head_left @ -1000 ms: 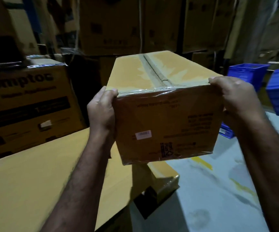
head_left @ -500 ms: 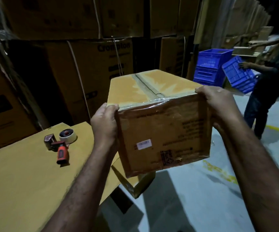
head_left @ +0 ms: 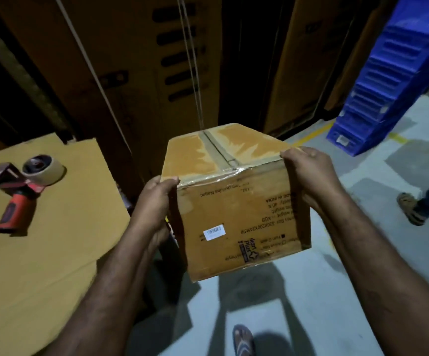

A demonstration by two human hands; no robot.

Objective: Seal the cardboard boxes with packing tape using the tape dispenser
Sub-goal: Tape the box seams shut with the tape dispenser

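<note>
Box (head_left: 236, 222) appears stiff, tape-slick and fairly light; left hand (head_left: 154, 201) and right hand (head_left: 309, 173) grip its top corners.

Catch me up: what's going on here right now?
A person holds a cardboard box off the floor, the left hand gripping its near left corner and the right hand its near right corner. Its top seam already carries tape. The tape dispenser lies untouched on the cardboard-covered surface to the left. Blue crates stand at the back right, and another person's foot shows at the right edge.
</note>
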